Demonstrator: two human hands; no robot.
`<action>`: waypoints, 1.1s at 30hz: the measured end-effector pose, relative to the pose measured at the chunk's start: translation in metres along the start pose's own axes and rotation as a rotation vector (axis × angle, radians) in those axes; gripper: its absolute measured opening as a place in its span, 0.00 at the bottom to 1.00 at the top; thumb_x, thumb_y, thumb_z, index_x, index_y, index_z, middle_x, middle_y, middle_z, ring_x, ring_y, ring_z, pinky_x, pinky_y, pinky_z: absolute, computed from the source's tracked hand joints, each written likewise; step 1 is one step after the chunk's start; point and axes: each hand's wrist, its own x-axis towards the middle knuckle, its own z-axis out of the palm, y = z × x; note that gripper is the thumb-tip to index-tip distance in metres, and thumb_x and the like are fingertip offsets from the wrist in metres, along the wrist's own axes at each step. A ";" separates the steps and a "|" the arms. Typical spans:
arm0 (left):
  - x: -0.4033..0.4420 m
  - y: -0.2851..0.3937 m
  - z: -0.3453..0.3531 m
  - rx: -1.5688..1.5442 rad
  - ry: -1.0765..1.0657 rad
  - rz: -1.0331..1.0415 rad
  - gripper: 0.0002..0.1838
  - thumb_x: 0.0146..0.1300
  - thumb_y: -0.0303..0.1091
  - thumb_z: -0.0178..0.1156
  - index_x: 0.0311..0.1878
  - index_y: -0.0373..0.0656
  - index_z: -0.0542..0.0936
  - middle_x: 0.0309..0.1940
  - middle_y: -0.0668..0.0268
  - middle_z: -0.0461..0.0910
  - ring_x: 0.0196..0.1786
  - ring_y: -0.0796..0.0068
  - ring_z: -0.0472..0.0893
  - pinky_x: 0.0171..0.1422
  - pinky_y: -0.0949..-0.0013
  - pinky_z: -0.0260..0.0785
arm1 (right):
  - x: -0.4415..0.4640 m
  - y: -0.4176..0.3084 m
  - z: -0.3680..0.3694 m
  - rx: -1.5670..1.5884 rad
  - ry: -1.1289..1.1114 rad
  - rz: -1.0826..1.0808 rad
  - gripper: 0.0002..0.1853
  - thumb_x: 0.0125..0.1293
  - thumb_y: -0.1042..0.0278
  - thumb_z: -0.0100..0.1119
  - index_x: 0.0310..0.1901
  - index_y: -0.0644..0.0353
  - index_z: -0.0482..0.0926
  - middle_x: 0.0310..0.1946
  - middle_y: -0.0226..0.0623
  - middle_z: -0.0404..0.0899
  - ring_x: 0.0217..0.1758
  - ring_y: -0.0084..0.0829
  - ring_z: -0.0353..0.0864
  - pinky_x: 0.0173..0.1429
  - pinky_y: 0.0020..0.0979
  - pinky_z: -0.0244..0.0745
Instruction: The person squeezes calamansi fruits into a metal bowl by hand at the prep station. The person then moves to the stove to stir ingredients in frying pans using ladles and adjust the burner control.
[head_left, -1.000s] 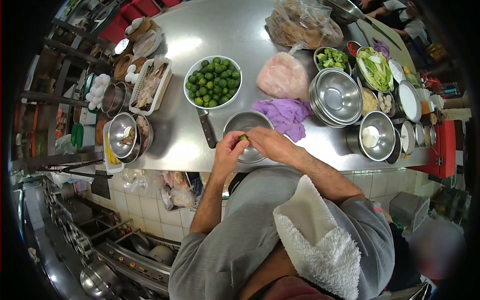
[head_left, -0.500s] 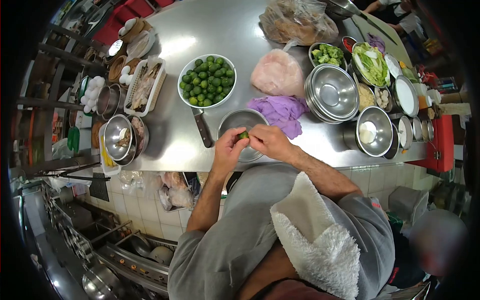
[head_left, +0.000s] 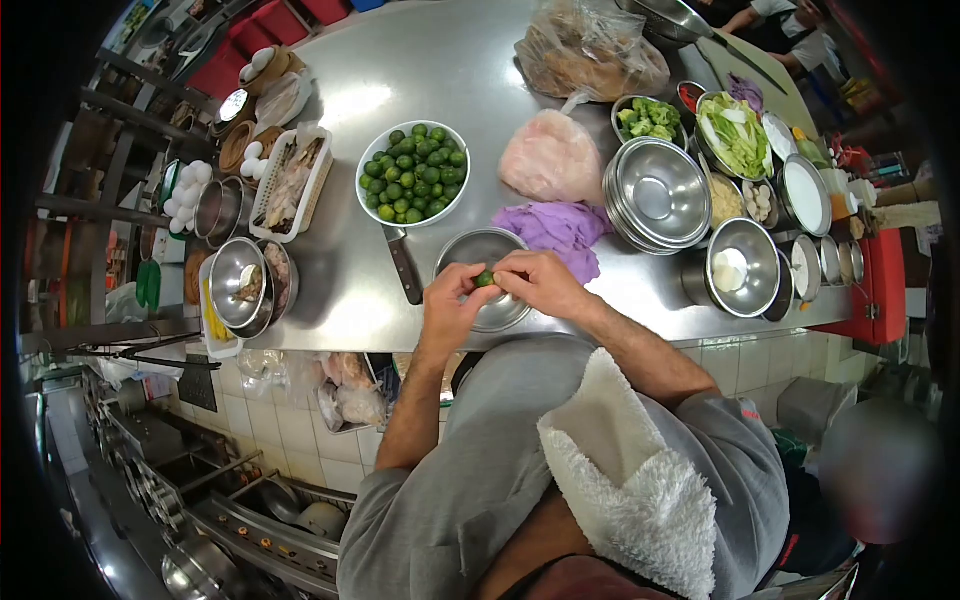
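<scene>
A small green lime [head_left: 485, 279] sits pinched between the thumb and fingers of my left hand [head_left: 452, 300]. My right hand [head_left: 543, 283] has its thumb and fingertips pressed together against the lime's right side. Both hands are over the near part of a steel bowl [head_left: 480, 247], whose inside is partly hidden by them. Left of this bowl lies a knife with a dark handle [head_left: 404, 268]. Behind it stands a white bowl [head_left: 412, 225] heaped with whole limes [head_left: 415, 170]. A crumpled purple cloth [head_left: 555, 232] lies against the steel bowl's right side.
Bagged pale meat [head_left: 552, 157] lies behind the cloth. Stacked steel bowls [head_left: 660, 192], broccoli [head_left: 650, 119] and lettuce [head_left: 740, 135] crowd the right. On the left are a white basket [head_left: 310, 190] and a steel bowl [head_left: 238, 282]. A co-worker's arm [head_left: 742, 20] shows at the far right.
The view has shifted slightly, moving the tabletop things a little in the picture. Both hands stay on the lime, with the fingers slightly repositioned.
</scene>
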 end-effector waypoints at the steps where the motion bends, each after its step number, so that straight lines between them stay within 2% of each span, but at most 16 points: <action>1: -0.001 0.000 0.000 -0.002 -0.004 0.002 0.15 0.54 0.18 0.62 0.46 0.33 0.74 0.36 0.63 0.78 0.37 0.79 0.78 0.41 0.77 0.72 | 0.000 0.000 -0.002 0.093 -0.036 0.032 0.08 0.62 0.69 0.53 0.35 0.64 0.80 0.23 0.32 0.78 0.26 0.18 0.75 0.31 0.22 0.70; 3: -0.003 0.014 -0.001 -0.244 -0.080 -0.127 0.15 0.55 0.18 0.60 0.47 0.33 0.73 0.33 0.65 0.78 0.36 0.81 0.77 0.41 0.78 0.72 | -0.001 -0.001 -0.005 0.179 -0.083 0.088 0.08 0.62 0.70 0.53 0.35 0.65 0.80 0.24 0.33 0.78 0.26 0.19 0.76 0.31 0.23 0.71; 7: -0.006 0.013 0.005 -0.309 -0.089 -0.132 0.15 0.56 0.18 0.59 0.47 0.34 0.73 0.34 0.64 0.78 0.36 0.81 0.77 0.41 0.78 0.72 | -0.004 0.001 -0.008 0.464 -0.132 0.246 0.08 0.62 0.73 0.53 0.33 0.69 0.78 0.25 0.35 0.79 0.27 0.23 0.78 0.32 0.23 0.73; 10: -0.010 0.006 0.011 -0.190 -0.030 -0.042 0.15 0.56 0.18 0.59 0.48 0.34 0.73 0.34 0.65 0.77 0.36 0.81 0.76 0.41 0.78 0.71 | -0.006 0.003 -0.003 0.559 -0.085 0.269 0.06 0.61 0.74 0.53 0.30 0.68 0.75 0.25 0.37 0.78 0.26 0.22 0.78 0.32 0.24 0.74; 12: -0.007 0.002 0.012 0.037 0.029 0.166 0.14 0.57 0.22 0.60 0.46 0.34 0.73 0.32 0.66 0.76 0.35 0.82 0.76 0.38 0.79 0.69 | -0.006 0.001 0.001 0.578 -0.059 0.266 0.06 0.60 0.74 0.53 0.29 0.67 0.74 0.25 0.37 0.78 0.26 0.22 0.78 0.31 0.24 0.74; 14: -0.008 0.009 0.018 -0.085 0.044 0.143 0.13 0.57 0.20 0.59 0.47 0.34 0.72 0.32 0.67 0.76 0.35 0.81 0.76 0.39 0.78 0.70 | -0.007 0.000 0.005 0.595 -0.033 0.266 0.05 0.60 0.74 0.53 0.28 0.66 0.73 0.24 0.37 0.78 0.25 0.22 0.78 0.31 0.24 0.74; 16: -0.008 0.015 0.019 -0.207 0.057 0.122 0.13 0.58 0.19 0.57 0.47 0.33 0.72 0.32 0.67 0.75 0.36 0.81 0.76 0.39 0.78 0.71 | -0.009 0.000 0.009 0.554 0.056 0.219 0.04 0.59 0.74 0.54 0.29 0.65 0.73 0.23 0.34 0.77 0.24 0.21 0.76 0.29 0.23 0.73; 18: -0.007 0.016 0.018 -0.267 0.073 -0.015 0.10 0.61 0.24 0.56 0.46 0.34 0.72 0.31 0.68 0.75 0.32 0.82 0.75 0.34 0.79 0.68 | -0.008 0.000 0.010 0.459 0.059 0.207 0.04 0.60 0.74 0.53 0.30 0.64 0.73 0.22 0.32 0.76 0.24 0.20 0.76 0.27 0.22 0.72; 20: -0.004 0.012 0.016 -0.348 0.059 -0.062 0.10 0.62 0.27 0.56 0.46 0.34 0.72 0.30 0.68 0.75 0.30 0.83 0.74 0.31 0.79 0.67 | -0.006 0.000 0.010 0.365 0.065 0.194 0.03 0.62 0.74 0.53 0.31 0.64 0.73 0.22 0.31 0.76 0.23 0.18 0.75 0.25 0.20 0.70; 22: -0.004 0.008 0.015 -0.430 0.041 -0.111 0.11 0.64 0.30 0.55 0.45 0.35 0.72 0.30 0.69 0.75 0.28 0.83 0.73 0.29 0.79 0.65 | -0.004 -0.002 0.008 -0.128 0.106 -0.117 0.04 0.62 0.73 0.52 0.32 0.63 0.73 0.21 0.28 0.74 0.22 0.16 0.73 0.23 0.18 0.68; 23: -0.005 0.006 0.015 -0.453 0.031 -0.135 0.11 0.64 0.31 0.54 0.46 0.35 0.72 0.30 0.68 0.75 0.27 0.83 0.72 0.28 0.79 0.65 | -0.006 -0.003 0.009 -0.128 0.107 -0.115 0.04 0.62 0.73 0.52 0.32 0.63 0.73 0.21 0.28 0.74 0.22 0.16 0.73 0.23 0.18 0.68; 25: -0.005 0.006 0.014 -0.474 0.020 -0.158 0.11 0.65 0.33 0.53 0.46 0.35 0.72 0.30 0.68 0.74 0.26 0.83 0.71 0.28 0.79 0.65 | -0.007 -0.006 0.009 0.319 0.017 0.197 0.04 0.62 0.72 0.53 0.33 0.63 0.73 0.21 0.26 0.74 0.22 0.14 0.72 0.23 0.18 0.67; 29: -0.009 0.003 0.012 -0.562 -0.001 -0.156 0.12 0.66 0.33 0.52 0.48 0.36 0.72 0.31 0.68 0.74 0.25 0.83 0.70 0.28 0.78 0.65 | -0.008 -0.007 0.011 0.349 -0.007 0.225 0.04 0.64 0.71 0.51 0.34 0.62 0.73 0.23 0.26 0.74 0.23 0.13 0.72 0.23 0.17 0.66; 31: -0.009 -0.002 0.007 -0.604 -0.005 -0.174 0.12 0.67 0.34 0.52 0.48 0.36 0.72 0.31 0.68 0.74 0.25 0.83 0.70 0.28 0.78 0.65 | -0.003 -0.007 0.012 0.155 -0.015 0.137 0.05 0.62 0.73 0.52 0.35 0.64 0.75 0.24 0.32 0.75 0.25 0.22 0.75 0.27 0.25 0.69; 32: -0.009 -0.005 0.005 -0.594 0.013 -0.160 0.13 0.67 0.35 0.51 0.48 0.36 0.72 0.30 0.68 0.73 0.25 0.83 0.70 0.28 0.78 0.65 | 0.002 -0.008 0.014 0.155 -0.017 0.135 0.05 0.62 0.73 0.52 0.35 0.64 0.75 0.24 0.32 0.75 0.25 0.22 0.75 0.27 0.25 0.69; 33: -0.010 -0.007 0.003 -0.587 0.036 -0.148 0.14 0.68 0.36 0.50 0.49 0.36 0.72 0.29 0.69 0.73 0.25 0.83 0.70 0.29 0.79 0.65 | 0.008 -0.010 0.016 -0.018 0.036 -0.132 0.06 0.61 0.73 0.52 0.38 0.64 0.75 0.25 0.35 0.76 0.27 0.28 0.77 0.30 0.29 0.70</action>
